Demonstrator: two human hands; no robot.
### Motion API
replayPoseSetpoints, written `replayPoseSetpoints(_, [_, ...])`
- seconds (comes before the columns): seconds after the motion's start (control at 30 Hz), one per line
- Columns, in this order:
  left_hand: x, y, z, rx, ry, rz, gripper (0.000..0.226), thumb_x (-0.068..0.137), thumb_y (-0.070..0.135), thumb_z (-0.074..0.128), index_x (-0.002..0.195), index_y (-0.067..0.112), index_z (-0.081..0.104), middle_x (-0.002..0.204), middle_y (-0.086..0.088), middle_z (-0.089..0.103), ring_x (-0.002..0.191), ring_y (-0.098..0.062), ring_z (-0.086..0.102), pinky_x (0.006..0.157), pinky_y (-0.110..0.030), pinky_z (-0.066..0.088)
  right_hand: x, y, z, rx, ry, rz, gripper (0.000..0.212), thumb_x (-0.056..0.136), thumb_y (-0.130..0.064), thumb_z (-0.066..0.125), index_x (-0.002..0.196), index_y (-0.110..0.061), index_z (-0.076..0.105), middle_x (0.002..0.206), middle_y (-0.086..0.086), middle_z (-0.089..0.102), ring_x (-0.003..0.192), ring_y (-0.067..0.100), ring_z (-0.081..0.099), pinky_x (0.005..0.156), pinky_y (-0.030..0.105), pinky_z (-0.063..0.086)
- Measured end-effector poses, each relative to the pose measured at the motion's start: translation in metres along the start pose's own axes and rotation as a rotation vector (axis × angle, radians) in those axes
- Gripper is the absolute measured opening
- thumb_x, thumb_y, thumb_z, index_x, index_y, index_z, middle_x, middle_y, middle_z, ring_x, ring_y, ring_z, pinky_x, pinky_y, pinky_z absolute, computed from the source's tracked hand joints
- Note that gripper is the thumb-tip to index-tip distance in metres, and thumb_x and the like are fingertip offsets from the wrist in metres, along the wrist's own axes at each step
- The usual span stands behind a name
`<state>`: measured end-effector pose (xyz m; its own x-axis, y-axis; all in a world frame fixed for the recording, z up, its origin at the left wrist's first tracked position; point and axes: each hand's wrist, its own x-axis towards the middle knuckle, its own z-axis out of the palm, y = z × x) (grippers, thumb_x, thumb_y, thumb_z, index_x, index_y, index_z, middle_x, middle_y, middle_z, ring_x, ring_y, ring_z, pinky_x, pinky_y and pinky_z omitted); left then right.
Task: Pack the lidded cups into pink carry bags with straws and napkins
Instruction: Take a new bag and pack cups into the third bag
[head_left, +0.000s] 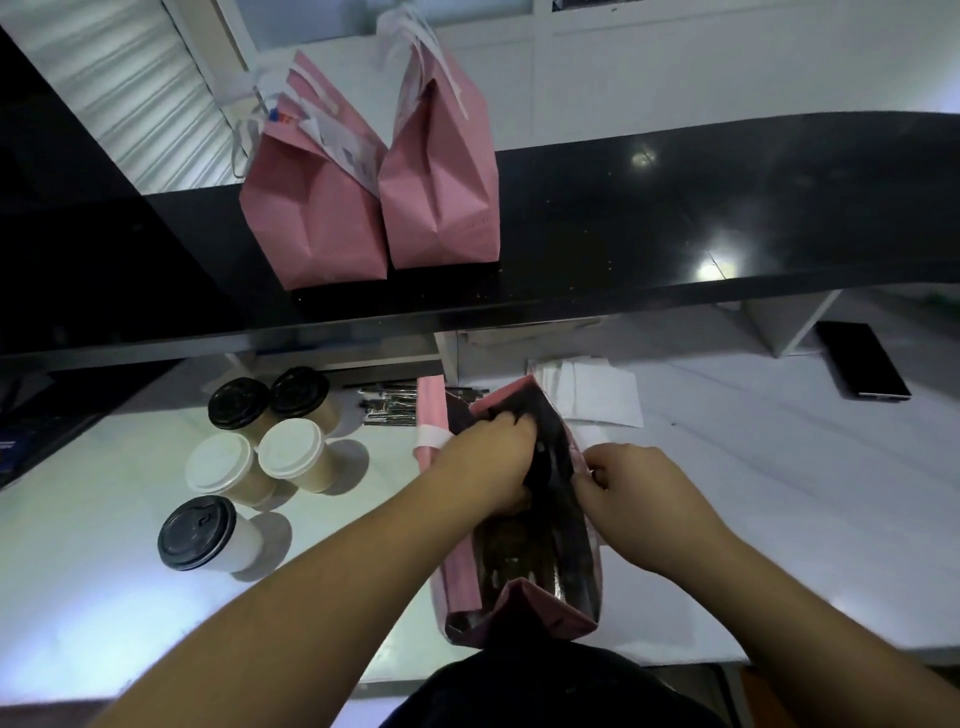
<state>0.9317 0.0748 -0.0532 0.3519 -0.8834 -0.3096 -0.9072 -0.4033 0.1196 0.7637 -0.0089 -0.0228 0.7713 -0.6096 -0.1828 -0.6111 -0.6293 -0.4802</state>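
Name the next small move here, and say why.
Probably reach the left hand to the nearest cup: both hands, right hand included, hold the pink bag open, and five lidded cups stand unpacked beside it.

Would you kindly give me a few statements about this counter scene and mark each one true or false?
1. Five lidded cups stand on the white counter. True: three black-lidded cups and two white-lidded cups.
2. Three pink bags stand on the black shelf. False: two do, a left bag and a right bag.
3. The left hand reaches into the open bag. True.
4. The right hand holds a cup. False: its fingers pinch the bag's right edge.
5. A dark phone lies at the far right. True.
6. All cup lids are white. False: three are black.
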Motion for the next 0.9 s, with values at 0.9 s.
replayPoseSetpoints(0.9, [-0.11,-0.133,-0.031,-0.683,0.62,-0.28,0.029,0.095,0.026,0.07,0.121,0.036,0.063,0.112,0.017,0.07,0.106,-0.004,0.066,0.089,-0.027,0.056,0.002,-0.011,0.02,0.04,0.091,-0.027,0.044,0.102,-0.035,0.049,0.061,-0.021,0.048,0.047,-0.001,0.051,0.043,0.015,0.048,0.043,0.031,0.033])
